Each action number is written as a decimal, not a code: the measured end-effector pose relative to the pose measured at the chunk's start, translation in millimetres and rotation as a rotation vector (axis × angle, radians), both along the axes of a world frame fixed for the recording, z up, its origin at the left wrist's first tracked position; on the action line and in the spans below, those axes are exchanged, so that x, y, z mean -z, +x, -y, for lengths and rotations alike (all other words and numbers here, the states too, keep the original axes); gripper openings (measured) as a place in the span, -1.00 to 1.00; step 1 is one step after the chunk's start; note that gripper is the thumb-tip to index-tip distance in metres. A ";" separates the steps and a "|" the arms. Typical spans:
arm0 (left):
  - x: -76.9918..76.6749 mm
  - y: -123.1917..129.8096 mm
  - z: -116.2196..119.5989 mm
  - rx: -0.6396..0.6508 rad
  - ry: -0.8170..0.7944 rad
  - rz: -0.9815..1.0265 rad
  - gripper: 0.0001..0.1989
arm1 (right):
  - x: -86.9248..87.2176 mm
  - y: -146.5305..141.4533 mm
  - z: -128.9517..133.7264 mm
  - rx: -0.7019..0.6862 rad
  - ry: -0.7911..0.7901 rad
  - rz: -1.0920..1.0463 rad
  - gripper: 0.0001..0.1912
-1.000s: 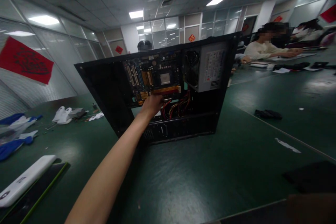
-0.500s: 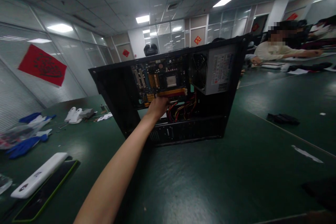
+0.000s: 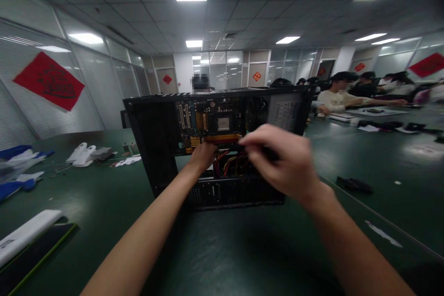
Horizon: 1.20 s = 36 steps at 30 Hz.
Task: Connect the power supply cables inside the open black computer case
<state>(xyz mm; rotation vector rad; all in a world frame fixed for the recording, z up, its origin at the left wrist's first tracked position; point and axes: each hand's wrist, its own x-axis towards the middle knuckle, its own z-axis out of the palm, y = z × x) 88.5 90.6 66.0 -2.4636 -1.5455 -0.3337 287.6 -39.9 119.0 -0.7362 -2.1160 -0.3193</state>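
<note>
Right hand (image 3: 286,159) is coming into view near the memory slots (image 3: 224,138), while the left hand (image 3: 203,155) is seemingly bracing the upright computer case (image 3: 249,193), each grip too obscured to tell

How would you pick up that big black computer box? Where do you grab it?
I'd hold the computer case by its left and right outer edges, one hand coming from each side. It stands upright on the table, wide, with long side edges. The open face shows the circuit board and loose wires, so those look like poor handles.
</note>
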 end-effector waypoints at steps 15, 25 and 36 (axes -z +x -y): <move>0.4 -2.0 -0.5 -0.025 -0.041 0.046 -0.75 | 58.5 -30.3 -110.2 0.409 -0.280 0.474 -0.76; 3.0 -2.8 -3.0 0.027 -0.001 0.042 -0.74 | 61.1 -24.9 -128.4 0.311 -0.301 0.476 -0.77; -0.2 -0.5 0.3 0.049 -0.002 0.041 -0.74 | 58.9 -28.6 -129.2 0.323 -0.312 0.488 -0.78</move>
